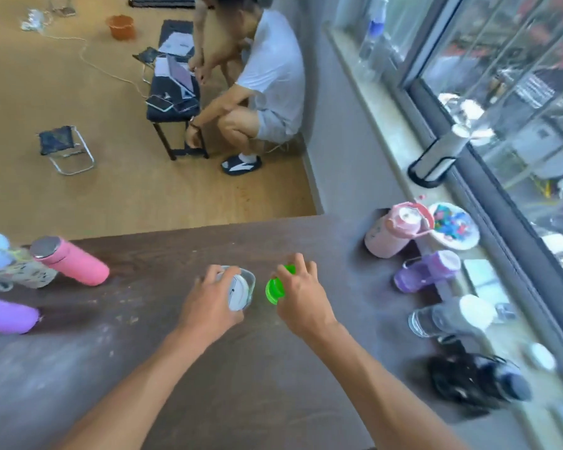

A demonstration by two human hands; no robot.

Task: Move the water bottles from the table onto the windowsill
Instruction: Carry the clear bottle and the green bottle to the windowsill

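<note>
My left hand [210, 303] grips a clear bottle with a white lid [239, 292] from above, mid-table. Beside it my right hand [301, 295] closes on a bright green bottle [275, 289]. Both bottles stand on the dark brown table [176, 368]. At the table's left edge stand a pink bottle with a steel cap [69, 261], a patterned bottle [10, 267] and a purple bottle [7, 315]. On the windowsill [384, 125] to the right stand a pale pink jug [397, 230], a purple bottle [428, 271], a clear bottle with a white lid [452, 316] and a dark bottle [498, 381].
A round dish of colourful bits [454, 225] and a white and black cylinder [436, 157] also sit on the sill, with clear bottles [372, 37] at its far end. A person [267, 76] crouches on the floor by a low bench [173, 102]. A folding stool [64, 147] stands nearby.
</note>
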